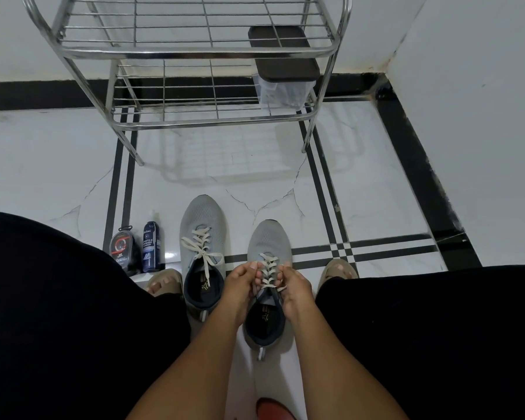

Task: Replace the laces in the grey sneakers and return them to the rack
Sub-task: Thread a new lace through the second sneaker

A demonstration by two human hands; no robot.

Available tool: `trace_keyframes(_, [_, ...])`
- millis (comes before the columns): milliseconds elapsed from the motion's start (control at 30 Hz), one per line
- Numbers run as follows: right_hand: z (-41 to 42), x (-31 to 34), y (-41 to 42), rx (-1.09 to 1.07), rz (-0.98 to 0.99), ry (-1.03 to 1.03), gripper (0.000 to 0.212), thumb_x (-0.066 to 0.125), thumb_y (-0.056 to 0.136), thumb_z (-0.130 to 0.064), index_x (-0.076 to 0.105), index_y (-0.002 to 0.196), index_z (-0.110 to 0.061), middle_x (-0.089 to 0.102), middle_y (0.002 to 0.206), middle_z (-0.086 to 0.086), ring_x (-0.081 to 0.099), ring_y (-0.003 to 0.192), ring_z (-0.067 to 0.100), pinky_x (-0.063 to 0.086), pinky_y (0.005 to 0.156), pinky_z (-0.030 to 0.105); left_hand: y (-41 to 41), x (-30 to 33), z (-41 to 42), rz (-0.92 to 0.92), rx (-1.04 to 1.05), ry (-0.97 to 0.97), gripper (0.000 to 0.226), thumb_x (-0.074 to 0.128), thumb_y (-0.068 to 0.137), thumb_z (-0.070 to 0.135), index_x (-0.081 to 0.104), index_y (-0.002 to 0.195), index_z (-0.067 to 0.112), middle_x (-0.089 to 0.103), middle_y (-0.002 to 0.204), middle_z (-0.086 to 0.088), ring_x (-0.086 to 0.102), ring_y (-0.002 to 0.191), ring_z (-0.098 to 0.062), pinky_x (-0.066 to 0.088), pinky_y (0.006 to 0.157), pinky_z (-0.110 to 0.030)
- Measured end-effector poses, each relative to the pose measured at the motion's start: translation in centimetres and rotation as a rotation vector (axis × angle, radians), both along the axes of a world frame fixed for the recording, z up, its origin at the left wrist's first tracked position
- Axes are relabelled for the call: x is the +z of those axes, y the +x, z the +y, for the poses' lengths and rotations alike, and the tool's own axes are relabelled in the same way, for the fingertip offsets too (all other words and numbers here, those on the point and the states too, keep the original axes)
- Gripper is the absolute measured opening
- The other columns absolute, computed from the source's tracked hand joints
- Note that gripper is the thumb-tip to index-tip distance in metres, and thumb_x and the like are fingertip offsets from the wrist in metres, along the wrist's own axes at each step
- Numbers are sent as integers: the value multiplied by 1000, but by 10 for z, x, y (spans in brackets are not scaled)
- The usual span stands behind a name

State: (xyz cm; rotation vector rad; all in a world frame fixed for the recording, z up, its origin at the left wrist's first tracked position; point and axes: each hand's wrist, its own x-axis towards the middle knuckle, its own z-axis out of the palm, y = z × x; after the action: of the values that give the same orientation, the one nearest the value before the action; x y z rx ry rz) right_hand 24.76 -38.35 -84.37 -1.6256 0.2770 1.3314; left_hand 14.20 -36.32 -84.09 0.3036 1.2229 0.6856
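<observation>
The right sneaker (269, 286), lying toe-away on the floor between the knees, is flanked by the left hand (242, 278) and right hand (294, 287), each pinching its lace (269, 269), the rack (194, 71) standing well ahead.

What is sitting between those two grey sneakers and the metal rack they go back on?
Nothing visible: only bare white tiled floor lies between the grey mesh sneakers and the steel wire rack.

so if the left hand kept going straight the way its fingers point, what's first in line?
Likely the laces of the right-hand sneaker: the left hand already pinches them, its fingers pointing toward the right hand. Depth is unclear.
</observation>
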Motion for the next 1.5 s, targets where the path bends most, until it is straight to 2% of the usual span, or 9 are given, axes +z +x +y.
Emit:
trace_keyframes(167, [2, 3, -2, 53, -14, -13, 16, 58, 93, -11, 65, 80, -5, 56, 57, 5, 47, 52, 17, 46, 57, 30, 0, 0, 0, 12, -63, 6, 17, 50, 99, 10, 63, 105, 2, 60, 70, 0, 51, 51, -2, 49, 55, -12])
trace_keyframes(300, [1, 10, -2, 73, 62, 45, 13, 56, 93, -4, 66, 87, 0, 65, 63, 9, 58, 50, 18, 55, 51, 26, -2, -2, 1, 15, -147, 49, 21, 48, 99, 6, 63, 113, 3, 64, 81, -5, 56, 59, -5, 52, 60, -12])
trace_keyframes(467, [-1, 18, -1, 135, 131, 112, 29, 40, 96, 7, 68, 101, 2, 70, 74, 10, 65, 58, 18, 57, 55, 25, -3, -11, 4, 59, -120, 39, 24, 52, 96, 6, 62, 116, -3, 64, 71, -4, 55, 53, -7, 51, 59, -18])
trace_keyframes(600, [-4, 23, 1, 173, 170, 156, 31, 38, 98, 4, 68, 104, -4, 71, 73, 7, 65, 57, 14, 56, 55, 22, -4, -10, 5, 6, -118, 21, 22, 50, 97, 4, 64, 113, 6, 71, 82, -6, 66, 64, -10, 53, 63, -21])
trace_keyframes(800, [-5, 27, 0, 154, 186, 166, 25, 46, 96, 4, 65, 107, -8, 71, 100, 12, 64, 77, 19, 58, 59, 23, -8, -8, 4, -35, -79, 37, 15, 52, 95, 0, 58, 108, 5, 71, 83, -11, 66, 66, -15, 55, 68, -26])
trace_keyframes(900, [-6, 26, -1, 98, 182, 138, 17, 51, 94, 4, 59, 107, -4, 71, 91, 15, 68, 68, 21, 58, 55, 27, -8, -11, 4, 9, -37, 25, 14, 55, 93, -1, 52, 105, 6, 69, 85, -13, 65, 64, -16, 55, 71, -28])
trace_keyframes(1067, [-8, 31, 0, 132, 162, 130, 18, 56, 93, 1, 61, 109, -5, 71, 84, 12, 69, 60, 15, 56, 52, 24, -9, -12, 3, -81, -89, 38, 12, 52, 95, 1, 63, 93, 2, 71, 76, -11, 67, 66, -18, 52, 81, -34])
trace_keyframes(1233, [-6, 31, 0, 123, 170, 137, 15, 60, 93, -5, 63, 106, 0, 71, 75, 11, 67, 55, 17, 58, 53, 27, -8, -14, 4, -43, -125, 46, 13, 54, 95, 6, 64, 87, 2, 64, 78, -14, 62, 70, -22, 51, 81, -36])
trace_keyframes(1500, [-6, 31, -2, 171, 151, 140, 6, 61, 92, -8, 65, 96, -5, 71, 77, 10, 68, 56, 14, 54, 50, 21, -7, -10, 5, 22, -248, 66, 17, 60, 93, 17, 64, 81, 5, 60, 62, -3, 52, 57, -11, 46, 68, -24])
